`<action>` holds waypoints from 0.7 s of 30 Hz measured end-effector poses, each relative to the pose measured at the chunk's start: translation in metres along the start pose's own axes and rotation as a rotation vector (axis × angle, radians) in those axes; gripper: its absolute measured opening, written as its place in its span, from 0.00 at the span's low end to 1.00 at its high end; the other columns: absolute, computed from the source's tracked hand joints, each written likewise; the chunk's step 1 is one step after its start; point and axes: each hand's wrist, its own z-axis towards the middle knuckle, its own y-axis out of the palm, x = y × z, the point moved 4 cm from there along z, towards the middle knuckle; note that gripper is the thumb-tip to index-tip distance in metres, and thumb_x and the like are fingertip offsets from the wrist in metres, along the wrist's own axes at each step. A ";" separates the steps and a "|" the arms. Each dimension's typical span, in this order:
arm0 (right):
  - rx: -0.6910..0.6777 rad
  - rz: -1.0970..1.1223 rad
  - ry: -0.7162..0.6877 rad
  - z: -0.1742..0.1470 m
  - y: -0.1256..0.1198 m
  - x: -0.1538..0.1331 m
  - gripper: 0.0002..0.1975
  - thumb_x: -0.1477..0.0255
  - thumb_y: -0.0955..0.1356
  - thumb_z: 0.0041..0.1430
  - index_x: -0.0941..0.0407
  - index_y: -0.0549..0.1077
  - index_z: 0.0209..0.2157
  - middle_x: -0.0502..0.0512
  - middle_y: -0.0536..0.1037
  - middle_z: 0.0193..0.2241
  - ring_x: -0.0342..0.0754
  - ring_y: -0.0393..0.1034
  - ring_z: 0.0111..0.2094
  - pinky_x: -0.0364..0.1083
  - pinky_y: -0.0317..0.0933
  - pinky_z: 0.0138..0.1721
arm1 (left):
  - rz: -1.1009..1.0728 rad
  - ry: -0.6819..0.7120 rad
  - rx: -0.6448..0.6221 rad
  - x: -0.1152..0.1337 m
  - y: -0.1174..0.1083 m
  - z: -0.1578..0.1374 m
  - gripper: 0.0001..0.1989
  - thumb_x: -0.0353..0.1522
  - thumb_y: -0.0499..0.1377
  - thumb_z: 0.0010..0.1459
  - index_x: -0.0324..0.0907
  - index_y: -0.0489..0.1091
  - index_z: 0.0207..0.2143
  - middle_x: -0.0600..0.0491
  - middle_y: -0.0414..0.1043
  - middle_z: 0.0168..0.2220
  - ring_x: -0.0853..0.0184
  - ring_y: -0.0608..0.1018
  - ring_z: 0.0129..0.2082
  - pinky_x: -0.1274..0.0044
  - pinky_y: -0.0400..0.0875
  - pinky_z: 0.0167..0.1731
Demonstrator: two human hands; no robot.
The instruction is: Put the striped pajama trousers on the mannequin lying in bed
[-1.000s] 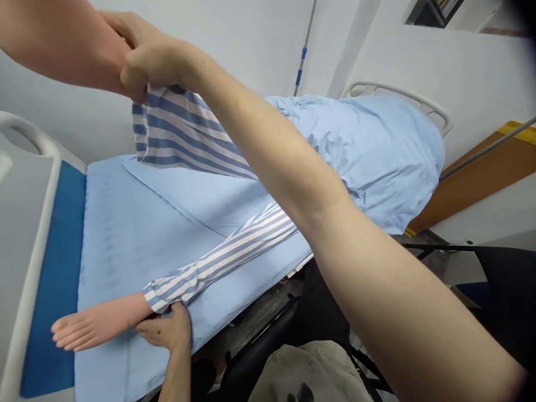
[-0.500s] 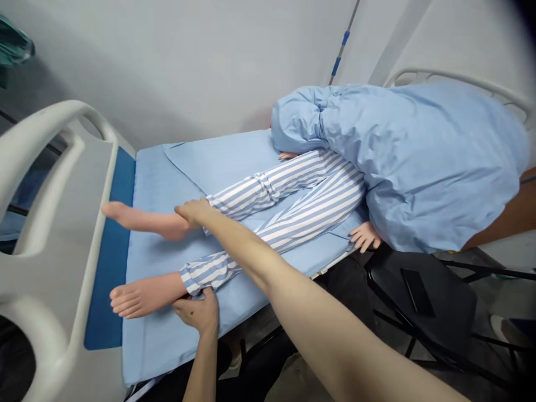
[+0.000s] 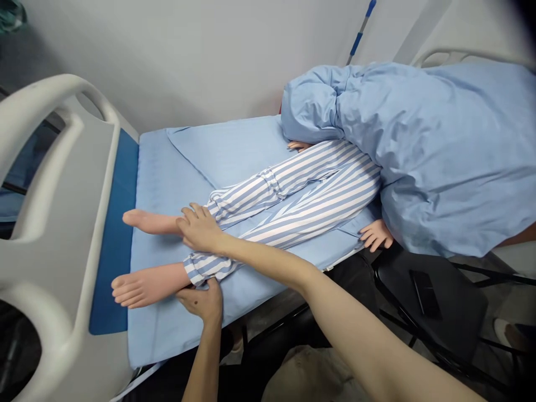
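Observation:
A manikin in blue-and-white striped trousers (image 3: 335, 204) lies on the bed, its bare feet toward the footboard. My left hand (image 3: 205, 301) is curled round the near ankle from below, just behind the near foot (image 3: 146, 285); its fingers are partly hidden under the leg. Across the far ankle rests my right hand (image 3: 201, 226), palm down with fingers spread, beside the trouser cuff. The far foot (image 3: 148, 221) is turned on its side. A blue quilt (image 3: 427, 134) covers the manikin's upper body, and one manikin hand (image 3: 376, 234) sticks out beneath it.
A grey-white footboard (image 3: 79, 184) with a blue panel stands at the left. The bed's light-blue sheet (image 3: 167, 162) runs along the wall. At the right, a dark phone-like object (image 3: 425, 293) lies on a black chair (image 3: 456, 312). A blue-and-grey pole (image 3: 358, 39) rises behind the bed.
My right hand has loosened round the far ankle and its fingers have spread over the top. The far foot has shifted slightly. My left hand stays at the near ankle.

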 end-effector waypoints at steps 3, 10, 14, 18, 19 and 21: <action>0.012 0.109 -0.157 -0.035 -0.002 -0.033 0.18 0.69 0.60 0.67 0.61 0.70 0.54 0.67 0.68 0.60 0.59 0.60 0.62 0.56 0.56 0.64 | -0.015 0.009 -0.008 -0.002 0.000 0.000 0.29 0.40 0.62 0.51 0.35 0.55 0.50 0.30 0.65 0.51 0.38 0.68 0.57 0.53 0.64 0.56; -0.260 0.072 -0.078 -0.071 0.021 -0.045 0.29 0.65 0.71 0.56 0.62 0.64 0.55 0.67 0.74 0.50 0.61 0.70 0.51 0.58 0.68 0.49 | -0.142 0.063 0.028 -0.009 0.006 0.001 0.19 0.34 0.59 0.54 0.38 0.57 0.45 0.33 0.67 0.50 0.45 0.70 0.54 0.56 0.62 0.56; -0.299 0.023 0.014 -0.068 0.034 -0.042 0.26 0.66 0.71 0.58 0.60 0.64 0.54 0.67 0.76 0.48 0.58 0.75 0.46 0.56 0.69 0.46 | -0.280 -0.021 0.047 -0.012 0.005 0.003 0.18 0.25 0.57 0.47 0.41 0.58 0.41 0.38 0.69 0.48 0.49 0.70 0.55 0.57 0.60 0.60; -0.317 0.057 0.078 -0.068 0.032 -0.040 0.24 0.62 0.69 0.60 0.59 0.65 0.54 0.65 0.78 0.46 0.57 0.76 0.44 0.54 0.70 0.44 | -0.422 -0.086 -0.096 -0.004 -0.003 0.007 0.19 0.22 0.57 0.45 0.38 0.60 0.41 0.40 0.70 0.47 0.55 0.73 0.51 0.61 0.62 0.58; -0.346 0.072 0.088 -0.070 0.030 -0.039 0.25 0.62 0.69 0.60 0.59 0.65 0.54 0.65 0.78 0.45 0.57 0.76 0.44 0.53 0.70 0.44 | -0.528 -0.117 -0.142 0.000 -0.006 0.009 0.20 0.22 0.57 0.44 0.38 0.60 0.42 0.41 0.70 0.47 0.58 0.73 0.49 0.63 0.63 0.57; -0.384 0.085 0.096 -0.072 0.022 -0.039 0.27 0.61 0.69 0.59 0.60 0.65 0.56 0.63 0.79 0.43 0.56 0.77 0.42 0.51 0.70 0.42 | -0.765 -0.214 -0.239 0.009 -0.012 0.012 0.20 0.20 0.55 0.42 0.37 0.61 0.41 0.45 0.71 0.44 0.63 0.73 0.45 0.67 0.66 0.53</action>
